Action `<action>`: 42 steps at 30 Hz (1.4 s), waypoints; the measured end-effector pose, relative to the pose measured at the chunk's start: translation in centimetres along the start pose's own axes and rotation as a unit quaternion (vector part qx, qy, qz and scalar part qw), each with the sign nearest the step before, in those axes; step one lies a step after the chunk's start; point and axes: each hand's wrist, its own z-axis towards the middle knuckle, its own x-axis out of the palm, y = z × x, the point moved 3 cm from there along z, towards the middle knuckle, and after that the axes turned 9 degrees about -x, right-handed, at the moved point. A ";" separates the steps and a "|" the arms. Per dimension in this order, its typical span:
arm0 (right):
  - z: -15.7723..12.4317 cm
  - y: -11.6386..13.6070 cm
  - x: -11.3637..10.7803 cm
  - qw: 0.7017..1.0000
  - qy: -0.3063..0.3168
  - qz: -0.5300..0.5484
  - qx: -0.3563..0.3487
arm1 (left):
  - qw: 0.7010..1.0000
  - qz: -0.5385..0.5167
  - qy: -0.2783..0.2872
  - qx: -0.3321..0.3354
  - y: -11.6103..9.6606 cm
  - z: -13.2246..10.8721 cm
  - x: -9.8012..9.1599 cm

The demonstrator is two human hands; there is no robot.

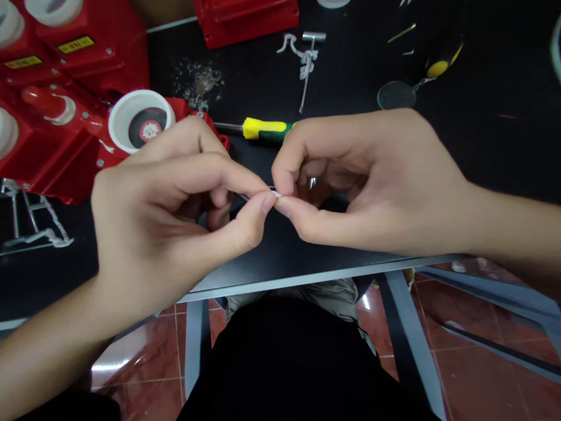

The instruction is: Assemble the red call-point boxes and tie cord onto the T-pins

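Observation:
Above the black table, my left hand (175, 199) and my right hand (372, 181) meet fingertip to fingertip. Each is closed in a thumb-and-forefinger pinch on a small white piece (276, 193), mostly hidden, whose kind I cannot make out. A bit of shiny metal (312, 182) shows among the curled fingers of my right hand; what it belongs to is hidden. Just beyond the hands lies a screwdriver (265, 129) with a yellow and green handle, partly covered by my right hand. Left of it is a red housing (177, 108) bearing a white round collar (114, 126).
More red housings (109, 52) fill the far left, another (249, 20) stands at the back. A T-handled metal tool (307, 76) has white strands around it. Pale debris (199, 82), a round glass lens (395, 95) and metal wire parts (35, 219) lie about. The table's grey edge (298, 278) runs before me.

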 end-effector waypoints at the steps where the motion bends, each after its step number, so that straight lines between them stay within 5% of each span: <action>1: 0.1 0.1 0.0 1.000 0.003 -0.005 -0.009 | 1.000 -0.027 -0.005 -0.014 0.1 0.0 0.1; 7: 0.3 0.4 -0.5 0.999 -0.001 -0.026 -0.038 | 0.990 -0.119 -0.001 -0.073 0.6 0.0 0.5; 13: 0.3 -0.3 -0.9 0.996 0.064 -0.012 0.055 | 0.995 -0.097 -0.001 -0.034 0.6 0.1 0.6; 19: -0.2 -0.1 -0.9 0.991 -0.011 -0.116 -0.068 | 0.993 -0.095 0.006 -0.068 0.8 0.1 0.6; 25: -0.3 1.1 -0.8 0.936 -0.028 -0.301 -0.178 | 0.991 -0.092 0.013 -0.096 0.8 0.1 0.6; 42: -0.2 0.9 -0.6 0.915 -0.048 -0.360 -0.177 | 0.999 -0.030 -0.001 -0.043 -0.3 -0.4 0.7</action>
